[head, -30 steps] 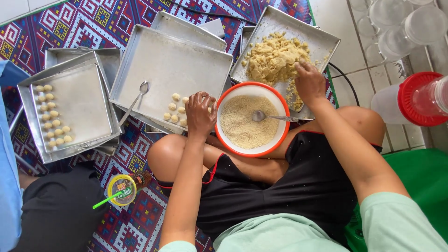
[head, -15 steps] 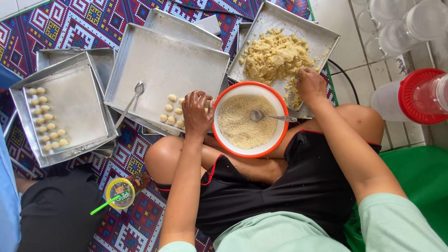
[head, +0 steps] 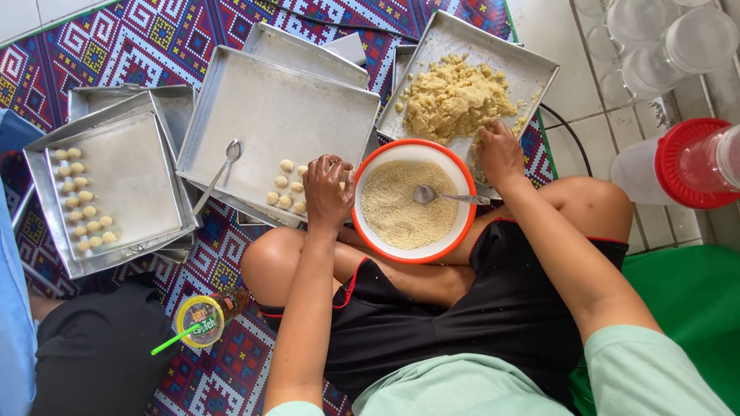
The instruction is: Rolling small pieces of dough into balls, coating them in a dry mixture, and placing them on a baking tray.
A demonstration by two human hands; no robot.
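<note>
My left hand [head: 327, 189] rests fingers-down on the near right corner of a large metal tray [head: 262, 115], right beside a small cluster of pale dough balls [head: 285, 189]. Its fingertips are bunched and hidden, so what they hold is unclear. My right hand [head: 499, 154] digs into the near edge of a yellow dough pile [head: 451, 96] in another metal tray [head: 532, 65], fingers closed on dough. Between my hands, on my lap, sits an orange-rimmed bowl [head: 370, 166] of crumbs with a spoon [head: 443, 196] in it.
A spoon [head: 220, 169] lies on the large tray. Stacked trays at left [head: 116, 173] hold two rows of dough balls [head: 81, 204]. A capped drink bottle with green straw [head: 202, 317] lies by my knee. Another person's dark lap [head: 92, 354] is at lower left. Red-lidded jar [head: 686, 166], glass lids upper right.
My left hand stays by the dough balls and my right hand stays in the dough pile, shifting only slightly. The view itself has drifted a little.
</note>
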